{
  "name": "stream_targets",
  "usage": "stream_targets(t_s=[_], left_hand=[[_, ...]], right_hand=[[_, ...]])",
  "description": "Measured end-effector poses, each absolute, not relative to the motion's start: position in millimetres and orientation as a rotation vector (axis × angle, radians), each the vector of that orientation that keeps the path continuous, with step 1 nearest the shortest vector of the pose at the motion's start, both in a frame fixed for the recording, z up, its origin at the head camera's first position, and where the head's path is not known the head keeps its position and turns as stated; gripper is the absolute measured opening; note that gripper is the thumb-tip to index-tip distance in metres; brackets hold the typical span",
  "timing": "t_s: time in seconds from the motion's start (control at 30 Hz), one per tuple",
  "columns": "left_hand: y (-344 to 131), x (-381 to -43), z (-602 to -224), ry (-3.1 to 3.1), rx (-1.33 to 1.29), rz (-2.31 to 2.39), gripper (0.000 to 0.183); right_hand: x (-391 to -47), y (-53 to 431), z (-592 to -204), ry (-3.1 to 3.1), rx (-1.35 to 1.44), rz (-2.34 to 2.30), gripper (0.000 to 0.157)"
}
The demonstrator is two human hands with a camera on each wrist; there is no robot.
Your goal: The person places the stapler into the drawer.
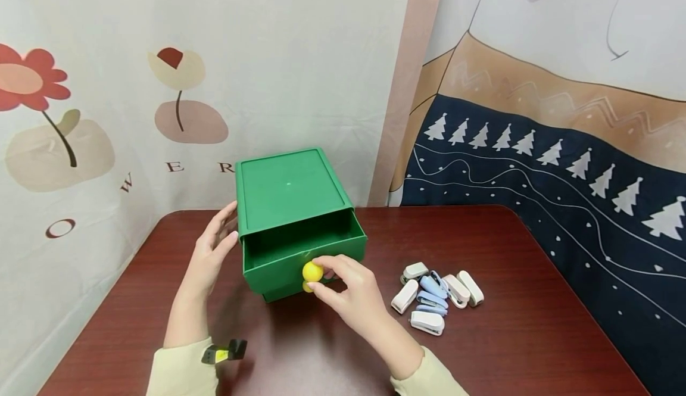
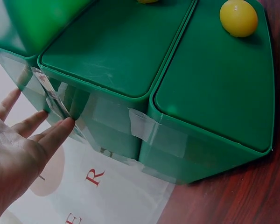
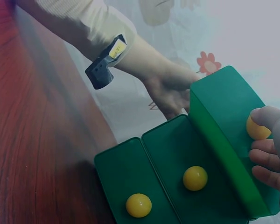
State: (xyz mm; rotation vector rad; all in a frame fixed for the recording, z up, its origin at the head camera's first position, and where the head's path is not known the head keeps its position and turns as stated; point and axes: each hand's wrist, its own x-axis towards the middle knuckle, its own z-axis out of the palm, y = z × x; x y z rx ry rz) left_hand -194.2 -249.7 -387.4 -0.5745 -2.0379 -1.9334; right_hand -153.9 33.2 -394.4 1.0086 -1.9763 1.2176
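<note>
A green drawer box (image 1: 289, 187) stands on the table, its top drawer (image 1: 278, 270) pulled partway out. The visible part of that drawer's inside holds nothing. My right hand (image 1: 351, 292) pinches the drawer's round yellow knob (image 1: 312, 271) between thumb and fingers, also seen from the right wrist. Below it, the two lower drawers are closed, with a middle knob (image 3: 195, 178) and a bottom knob (image 3: 138, 205). My left hand (image 1: 208, 262) is at the box's left side. In the left wrist view its extended fingers (image 2: 60, 133) rest against the taped side wall.
Several small staplers lie in a cluster to the right of the box, some white (image 1: 427, 323), some blue (image 1: 433, 287). The dark red wooden table (image 1: 498, 348) reaches back to a printed curtain (image 1: 311, 56). A dark strap device (image 1: 225, 353) sits on the left sleeve.
</note>
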Motion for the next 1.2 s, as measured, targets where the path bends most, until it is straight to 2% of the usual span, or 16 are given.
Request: stream_targets(t_s=[0.57, 1.2], left_hand=[[-248, -191, -392, -2.018, -0.557, -1.933, 0.051], [-247, -190, -392, -2.042, -0.557, -1.9, 0.052]], right_hand=[[-134, 48, -393, -1.941, 1.078, 1.181, 0.039], [-117, 62, -395, -1.903, 1.16, 1.056, 0.033]])
